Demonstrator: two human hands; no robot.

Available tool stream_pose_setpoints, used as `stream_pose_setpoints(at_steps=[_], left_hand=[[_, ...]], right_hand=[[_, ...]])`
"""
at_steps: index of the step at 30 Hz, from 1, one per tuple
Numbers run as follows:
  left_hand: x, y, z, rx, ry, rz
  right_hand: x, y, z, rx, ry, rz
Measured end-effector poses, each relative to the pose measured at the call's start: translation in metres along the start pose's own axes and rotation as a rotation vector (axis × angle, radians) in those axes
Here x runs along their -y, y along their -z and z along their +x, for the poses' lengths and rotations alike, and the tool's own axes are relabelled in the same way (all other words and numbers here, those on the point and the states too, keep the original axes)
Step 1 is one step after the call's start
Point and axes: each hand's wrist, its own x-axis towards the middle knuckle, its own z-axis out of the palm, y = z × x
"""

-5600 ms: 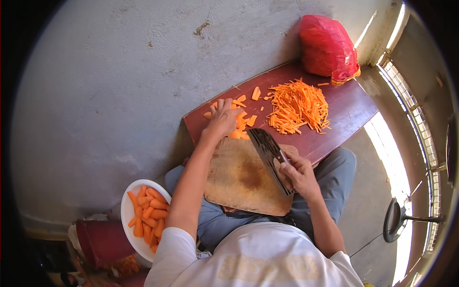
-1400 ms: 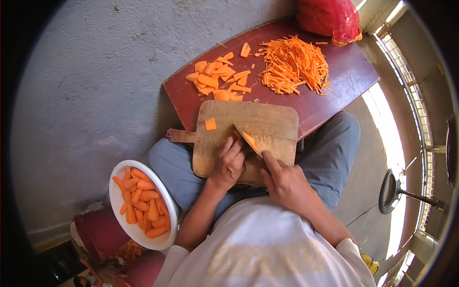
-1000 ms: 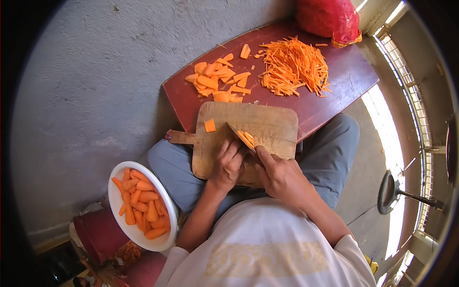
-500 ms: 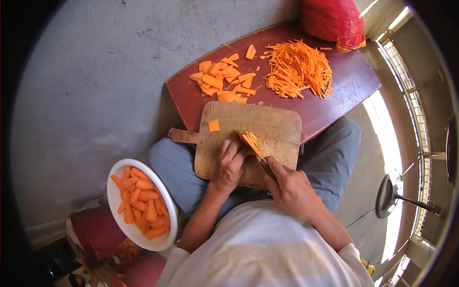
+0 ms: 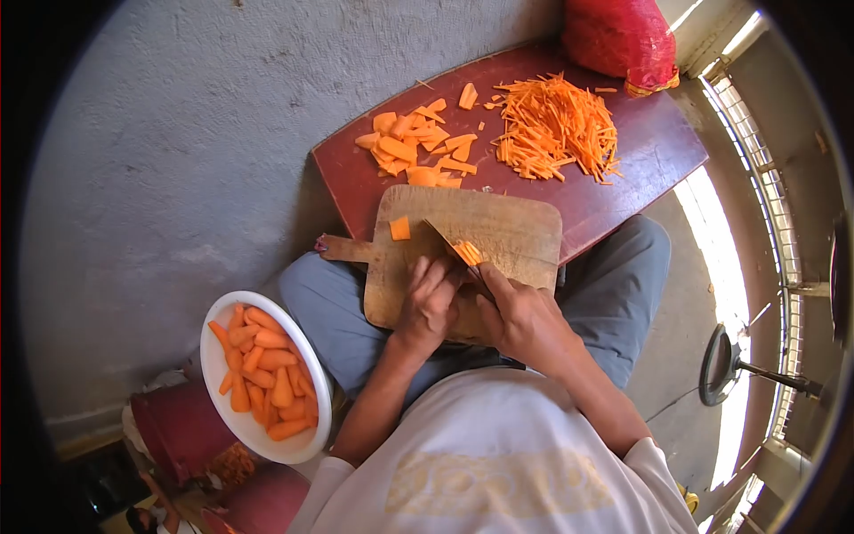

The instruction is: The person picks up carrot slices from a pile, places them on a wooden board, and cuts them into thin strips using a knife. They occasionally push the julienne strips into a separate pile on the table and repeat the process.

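Observation:
A wooden cutting board [image 5: 525, 227] with a handle rests across my lap. My right hand [image 5: 527, 319] is closed round the handle of a knife [image 5: 439, 234], its blade slanting up and left over the board. Thin carrot strips [image 5: 467, 253] lie against the right side of the blade. Close on the blade's left, my left hand [image 5: 429, 304] has its fingers curled down onto the board; whatever lies under them is hidden. One flat carrot slice [image 5: 399, 229] sits alone near the board's upper left.
Behind the board, a dark red table [image 5: 649, 147] holds a heap of carrot strips [image 5: 559, 129], a pile of carrot slices [image 5: 405, 142] and a red sack [image 5: 618, 40]. At left, a white basin [image 5: 210, 343] contains peeled carrots [image 5: 267, 374]. A grey wall [image 5: 178, 178] runs alongside.
The knife has swung so its tip points further up and left. My right hand has shifted slightly left and up, while my left hand stays nearly in place.

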Motion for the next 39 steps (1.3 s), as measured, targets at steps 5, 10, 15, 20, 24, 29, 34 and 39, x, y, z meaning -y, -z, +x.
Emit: stream_pose_setpoints(at_steps=[5,10,15,20,24,29,34,39], left_hand=[[0.005,-0.004,-0.008,-0.047,0.015,-0.069],[0.001,-0.001,-0.007,-0.012,0.043,-0.034],[0.010,-0.010,-0.011,-0.080,-0.012,-0.043],[0.006,-0.008,-0.014,-0.057,-0.014,-0.005],[0.011,-0.011,-0.014,-0.068,-0.027,0.022],[0.004,-0.005,-0.011,-0.054,-0.013,0.012],[0.007,-0.008,-0.015,-0.072,-0.012,0.026],[0.003,-0.006,-0.007,-0.091,-0.024,0.020]], right_hand=[[0.014,0.012,-0.022,0.041,-0.072,0.045],[0.004,-0.002,-0.008,0.021,-0.026,0.009],[0.017,0.011,-0.021,0.048,-0.072,0.021],[0.001,-0.002,-0.010,0.010,-0.016,0.020],[0.012,0.006,-0.014,0.022,-0.046,0.027],[-0.002,-0.011,0.001,-0.028,0.028,0.017],[0.009,0.002,-0.007,0.026,-0.073,0.068],[0.003,-0.006,-0.001,-0.019,-0.059,0.011]])
